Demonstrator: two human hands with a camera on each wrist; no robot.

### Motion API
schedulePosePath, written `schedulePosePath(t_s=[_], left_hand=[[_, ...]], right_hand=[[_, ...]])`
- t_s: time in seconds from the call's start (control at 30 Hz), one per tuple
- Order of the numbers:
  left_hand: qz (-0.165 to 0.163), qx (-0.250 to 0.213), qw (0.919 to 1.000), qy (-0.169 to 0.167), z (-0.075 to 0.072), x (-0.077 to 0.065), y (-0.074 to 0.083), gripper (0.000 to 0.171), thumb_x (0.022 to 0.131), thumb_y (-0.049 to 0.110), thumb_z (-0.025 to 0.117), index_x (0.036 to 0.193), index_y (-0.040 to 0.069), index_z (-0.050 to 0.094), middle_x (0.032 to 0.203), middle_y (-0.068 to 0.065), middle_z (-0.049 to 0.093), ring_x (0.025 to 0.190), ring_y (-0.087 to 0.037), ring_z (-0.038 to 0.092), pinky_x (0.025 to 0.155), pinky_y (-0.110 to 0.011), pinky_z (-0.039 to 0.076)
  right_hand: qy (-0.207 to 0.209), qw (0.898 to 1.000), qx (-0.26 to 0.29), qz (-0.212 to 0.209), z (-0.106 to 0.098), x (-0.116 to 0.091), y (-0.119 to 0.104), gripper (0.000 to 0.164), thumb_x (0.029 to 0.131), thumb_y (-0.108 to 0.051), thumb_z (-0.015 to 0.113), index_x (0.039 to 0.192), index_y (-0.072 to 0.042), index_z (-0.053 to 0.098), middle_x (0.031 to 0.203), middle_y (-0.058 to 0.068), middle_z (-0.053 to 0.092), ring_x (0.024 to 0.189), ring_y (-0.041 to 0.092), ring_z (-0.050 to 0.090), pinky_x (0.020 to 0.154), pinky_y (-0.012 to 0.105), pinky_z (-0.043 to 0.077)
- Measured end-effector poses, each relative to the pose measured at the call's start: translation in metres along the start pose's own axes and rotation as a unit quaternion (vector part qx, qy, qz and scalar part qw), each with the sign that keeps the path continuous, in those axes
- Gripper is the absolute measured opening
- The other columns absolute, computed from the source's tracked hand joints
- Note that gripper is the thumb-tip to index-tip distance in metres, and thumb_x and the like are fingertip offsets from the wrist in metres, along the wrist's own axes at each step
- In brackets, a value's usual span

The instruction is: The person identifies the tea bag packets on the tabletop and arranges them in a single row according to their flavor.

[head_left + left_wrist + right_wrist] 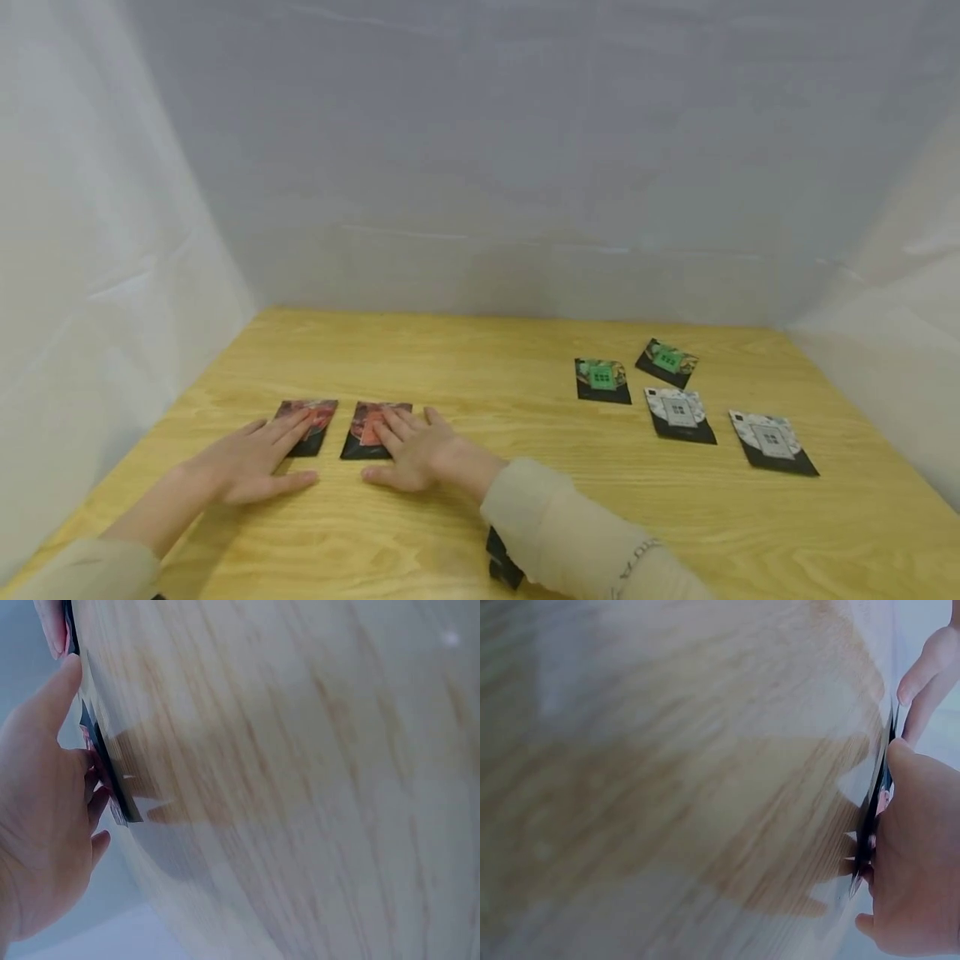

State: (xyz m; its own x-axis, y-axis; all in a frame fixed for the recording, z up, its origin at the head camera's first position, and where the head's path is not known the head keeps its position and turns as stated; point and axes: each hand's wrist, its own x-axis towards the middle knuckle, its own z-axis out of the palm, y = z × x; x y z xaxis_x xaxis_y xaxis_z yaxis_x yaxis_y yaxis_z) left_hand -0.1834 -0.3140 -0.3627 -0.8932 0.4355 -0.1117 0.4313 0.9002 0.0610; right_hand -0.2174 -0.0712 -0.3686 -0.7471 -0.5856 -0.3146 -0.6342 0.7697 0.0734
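On the left of the wooden table (420, 350) in the head view, two flat black packets with red printed fronts lie side by side. The straight fingers of my left hand (247, 465) rest on the left red packet (322, 415), covering part of its front. My right hand (415, 454) lies with spread, straight fingers over the right red packet (358, 437). Both thumbs point toward each other, just nearer than the packets. Each wrist view shows its hand edge-on, with fingers on a thin packet; the left wrist view has the left packet (105, 761).
Toward the right lie two black packets with green labels, one left (602, 380) and one farther back (667, 362). Nearer are two with white labels, one left (681, 414) and one right (772, 442). A dark object (502, 562) is partly hidden beneath the right sleeve. White sheeting surrounds the table.
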Motion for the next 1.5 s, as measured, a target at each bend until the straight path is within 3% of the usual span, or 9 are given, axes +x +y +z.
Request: schedulePosePath(t_s=[0.3, 0.67, 1.1, 1.5], left_hand=[[0.008, 0.004, 0.9999, 0.006, 0.0, 0.003, -0.001, 0.083, 0.09, 0.058, 0.045, 0.14, -0.006, 0.034, 0.146, -0.025, 0.027, 0.129, -0.044, 0.031, 0.104, -0.061, 0.022], [0.006, -0.002, 0.9999, 0.011, 0.007, 0.0, -0.004, 0.083, 0.09, 0.058, 0.045, 0.14, -0.006, 0.033, 0.146, -0.025, 0.026, 0.13, -0.044, 0.029, 0.105, -0.061, 0.021], [0.009, -0.003, 0.9999, 0.013, 0.005, -0.001, -0.003, 0.082, 0.09, 0.057, 0.045, 0.14, -0.006, 0.033, 0.147, -0.025, 0.025, 0.13, -0.044, 0.028, 0.105, -0.06, 0.021], [0.01, -0.012, 0.9999, 0.004, 0.005, -0.003, -0.003, 0.082, 0.091, 0.057, 0.045, 0.14, -0.007, 0.032, 0.147, -0.025, 0.024, 0.131, -0.043, 0.027, 0.106, -0.06, 0.02]], right_hand=[[0.058, 0.998, 0.005, -0.015, 0.004, 0.005, 0.021, 0.078, 0.088, -0.07, 0.011, 0.15, -0.024, -0.001, 0.156, -0.005, -0.003, 0.141, 0.012, 0.0, 0.114, 0.039, 0.005], [0.05, 0.996, 0.063, -0.031, 0.021, -0.011, 0.086, 0.076, 0.094, -0.062, 0.02, 0.151, -0.014, 0.005, 0.156, 0.002, -0.001, 0.141, 0.017, 0.0, 0.114, 0.042, 0.002], [0.061, 0.995, 0.081, 0.011, 0.041, -0.051, 0.184, 0.076, 0.095, -0.059, 0.022, 0.15, -0.009, 0.007, 0.155, 0.009, 0.003, 0.141, 0.024, 0.004, 0.113, 0.049, 0.006], [0.073, 0.988, 0.129, 0.041, 0.053, -0.09, 0.24, 0.077, 0.096, -0.057, 0.027, 0.149, -0.003, 0.012, 0.154, 0.017, 0.006, 0.14, 0.033, 0.007, 0.111, 0.055, 0.005]])
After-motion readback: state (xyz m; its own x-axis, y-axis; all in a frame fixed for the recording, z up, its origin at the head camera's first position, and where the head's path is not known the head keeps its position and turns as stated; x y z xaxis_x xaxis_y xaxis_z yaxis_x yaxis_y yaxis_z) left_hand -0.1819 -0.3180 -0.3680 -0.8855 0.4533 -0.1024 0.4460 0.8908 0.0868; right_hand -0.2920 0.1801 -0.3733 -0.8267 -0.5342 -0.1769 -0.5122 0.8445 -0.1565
